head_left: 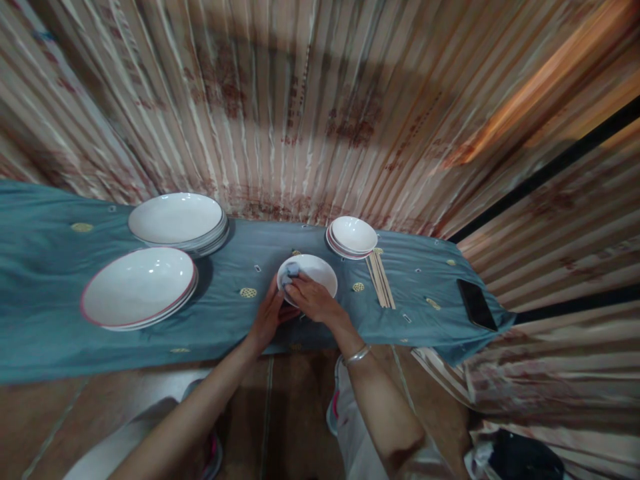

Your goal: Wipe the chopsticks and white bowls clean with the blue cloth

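A white bowl (323,272) is tilted toward me over the front middle of the cloth-covered table. Its left rim is gripped by my left hand (269,312), with the fingers partly hidden beneath the bowl. Inside the bowl, my right hand (315,300) presses a crumpled grey-blue cloth (290,270) against the left inner wall. Behind the bowl and to its right stands a stack of small white bowls (355,233), some with a reddish rim. Several pale wooden chopsticks (381,280) lie beside that stack.
Two stacks of large white plates stand at the left: a dark-rimmed stack (176,219) behind and a pink-rimmed stack (139,287) in front. A black phone (477,304) lies near the right edge of the blue-green tablecloth (230,333). Patterned curtains (280,113) hang directly behind.
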A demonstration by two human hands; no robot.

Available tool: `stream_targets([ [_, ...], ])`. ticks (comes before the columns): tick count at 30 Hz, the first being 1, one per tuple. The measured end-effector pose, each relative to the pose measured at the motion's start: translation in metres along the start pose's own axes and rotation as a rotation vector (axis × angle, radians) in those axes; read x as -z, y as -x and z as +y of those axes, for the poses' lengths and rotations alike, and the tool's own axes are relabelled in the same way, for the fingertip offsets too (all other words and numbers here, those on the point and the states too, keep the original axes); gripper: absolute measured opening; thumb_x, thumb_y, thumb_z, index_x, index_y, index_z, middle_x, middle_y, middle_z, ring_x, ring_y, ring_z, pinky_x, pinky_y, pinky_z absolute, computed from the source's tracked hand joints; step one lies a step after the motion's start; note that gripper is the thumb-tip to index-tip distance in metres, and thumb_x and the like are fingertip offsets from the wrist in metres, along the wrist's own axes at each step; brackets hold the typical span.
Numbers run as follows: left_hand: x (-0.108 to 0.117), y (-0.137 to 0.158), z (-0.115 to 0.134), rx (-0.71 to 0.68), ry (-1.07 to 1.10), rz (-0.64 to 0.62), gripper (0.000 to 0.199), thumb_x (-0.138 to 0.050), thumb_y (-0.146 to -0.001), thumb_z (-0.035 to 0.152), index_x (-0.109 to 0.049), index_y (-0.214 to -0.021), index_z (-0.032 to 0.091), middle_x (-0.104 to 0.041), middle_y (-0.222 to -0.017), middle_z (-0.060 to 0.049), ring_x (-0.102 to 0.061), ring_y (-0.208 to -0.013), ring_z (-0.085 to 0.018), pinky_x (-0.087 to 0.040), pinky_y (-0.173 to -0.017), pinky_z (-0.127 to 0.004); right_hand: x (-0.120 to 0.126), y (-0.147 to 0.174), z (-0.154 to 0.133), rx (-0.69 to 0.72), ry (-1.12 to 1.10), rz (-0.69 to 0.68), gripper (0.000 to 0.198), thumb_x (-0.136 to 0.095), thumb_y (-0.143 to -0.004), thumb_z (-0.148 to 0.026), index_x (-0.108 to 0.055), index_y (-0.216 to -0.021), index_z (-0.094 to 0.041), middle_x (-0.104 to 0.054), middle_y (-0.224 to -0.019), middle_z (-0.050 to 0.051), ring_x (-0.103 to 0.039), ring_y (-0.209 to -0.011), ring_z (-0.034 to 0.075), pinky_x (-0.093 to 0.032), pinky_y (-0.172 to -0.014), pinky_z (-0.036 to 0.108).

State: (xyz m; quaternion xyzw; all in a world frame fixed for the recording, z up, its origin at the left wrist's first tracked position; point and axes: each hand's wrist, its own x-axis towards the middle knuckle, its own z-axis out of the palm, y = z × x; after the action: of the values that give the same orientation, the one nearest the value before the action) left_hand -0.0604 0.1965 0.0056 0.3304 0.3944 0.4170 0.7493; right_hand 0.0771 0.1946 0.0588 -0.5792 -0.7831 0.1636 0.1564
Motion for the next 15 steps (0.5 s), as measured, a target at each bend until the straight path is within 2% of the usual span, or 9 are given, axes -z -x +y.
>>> stream_targets([
  [3, -0.0003, 0.0004, -0.0001, 0.0, -0.006, -0.001, 0.072, -0.057, -0.083, 0.039, -0.023, -0.146, 0.033, -0.05, -0.137, -0.006, -0.068, -0.082, -0.021, -0.055, -0.081, -0.042, 0.0001, -0.0017, 0.0026, 0.01, 0.039, 0.018, 0.034, -0.032, -0.097, -0.027, -0.059, -0.11, -0.013, -0.061, -0.116, 0.013, -0.05, -0.117, 0.021, -0.042, -0.099, 0.038],
  [10, -0.0025, 0.0029, 0.0033, 0.007, -0.012, 0.009, 0.074, -0.058, -0.082, 0.038, -0.021, -0.146, 0.031, -0.056, -0.13, -0.007, -0.068, -0.081, -0.021, -0.055, -0.08, -0.042, 0.0044, -0.0016, 0.0055, -0.059, 0.124, 0.04, 0.024, -0.041, -0.094, -0.028, -0.062, -0.1, -0.019, -0.06, -0.115, 0.013, -0.05, -0.113, 0.022, -0.042, -0.096, 0.041],
  [15, -0.0025, 0.0026, 0.0037, 0.013, -0.016, 0.008, 0.073, -0.056, -0.082, 0.037, -0.022, -0.146, 0.031, -0.055, -0.131, -0.006, -0.067, -0.081, -0.02, -0.055, -0.08, -0.041, 0.0059, 0.0013, 0.0026, -0.173, 0.188, 0.058, 0.026, -0.041, -0.094, -0.031, -0.064, -0.095, -0.019, -0.059, -0.118, 0.015, -0.052, -0.109, 0.024, -0.043, -0.093, 0.044],
])
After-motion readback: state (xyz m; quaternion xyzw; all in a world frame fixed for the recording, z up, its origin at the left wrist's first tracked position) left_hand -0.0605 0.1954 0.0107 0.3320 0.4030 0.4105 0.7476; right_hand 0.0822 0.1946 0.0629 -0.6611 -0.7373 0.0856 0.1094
